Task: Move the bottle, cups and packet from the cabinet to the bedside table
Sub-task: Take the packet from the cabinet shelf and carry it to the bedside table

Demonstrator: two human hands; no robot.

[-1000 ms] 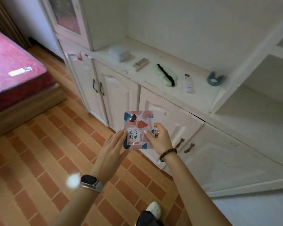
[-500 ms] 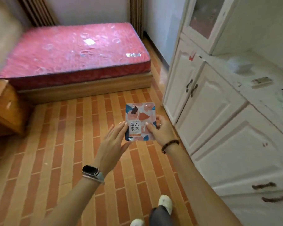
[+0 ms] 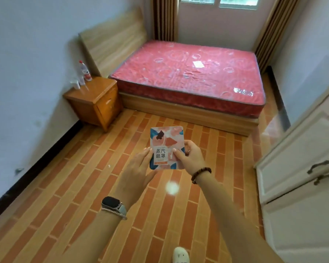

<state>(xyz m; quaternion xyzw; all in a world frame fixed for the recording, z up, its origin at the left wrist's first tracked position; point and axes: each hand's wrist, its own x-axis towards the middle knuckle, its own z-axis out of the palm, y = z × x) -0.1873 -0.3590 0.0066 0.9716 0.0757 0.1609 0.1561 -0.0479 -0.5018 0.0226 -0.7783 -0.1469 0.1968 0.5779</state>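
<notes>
Far left, against the wall: wooden bedside table, top partly taken. A clear water bottle with red cap and label stands upright at its far-left corner; just beside it, something pale and small, probably the cups, too blurred to count. Near part of the tabletop looks bare.

Centre, far: bed with red mattress, wooden headboard on the left.

Centre, near: the packet, flat, printed pink, white and blue, held upright over the brick-pattern floor, well apart from the table. Left hand is open and flat, fingertips touching the packet's left edge, steadying, not clamping. Right hand pinches the right edge, thumb on the face, other fingers behind. That one carries the load.

Right edge: white cabinet, doors closed, dark handles.

Judgement: carry leg underway; bottle and cups appear delivered, packet is last. To do it well, keep the right-hand pinch, walk left and forward to the table, lay the packet flat on the bare near part. Approach low, clear of the bottle; a brush could topple it.
</notes>
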